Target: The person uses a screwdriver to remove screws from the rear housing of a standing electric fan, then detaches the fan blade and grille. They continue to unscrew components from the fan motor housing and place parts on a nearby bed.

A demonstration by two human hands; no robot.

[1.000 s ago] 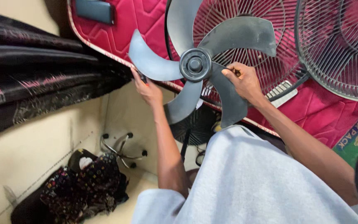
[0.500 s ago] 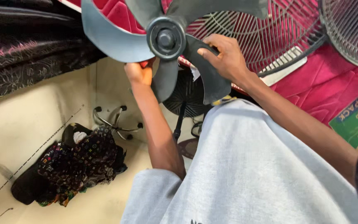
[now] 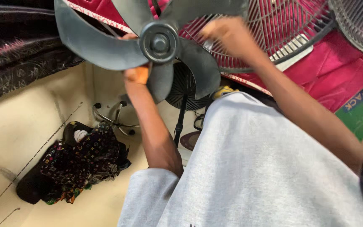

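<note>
A grey plastic fan blade (image 3: pixel 106 46) with a round hub (image 3: pixel 160 42) fills the top of the head view, held up close to the camera. My left hand (image 3: pixel 136 72) grips it from behind, just below the hub, mostly hidden by a blade. My right hand (image 3: pixel 227 35), blurred, holds the blade's upper right part. Behind the blade lies a round wire fan grille (image 3: pixel 282 33) on a red quilted mattress (image 3: pixel 337 71).
A second wire grille (image 3: pixel 358 21) is at the top right. Below the blade stand a black fan motor and pole (image 3: pixel 181 109). On the cream floor lie a dark patterned cloth bundle (image 3: pixel 80 162) and a metal wheeled base (image 3: pixel 114 117). Dark fabric (image 3: pixel 17 63) hangs at left.
The fan blade has come closer to the camera and shifted left and up in view, off the grille. Both hands moved with it and kept their hold.
</note>
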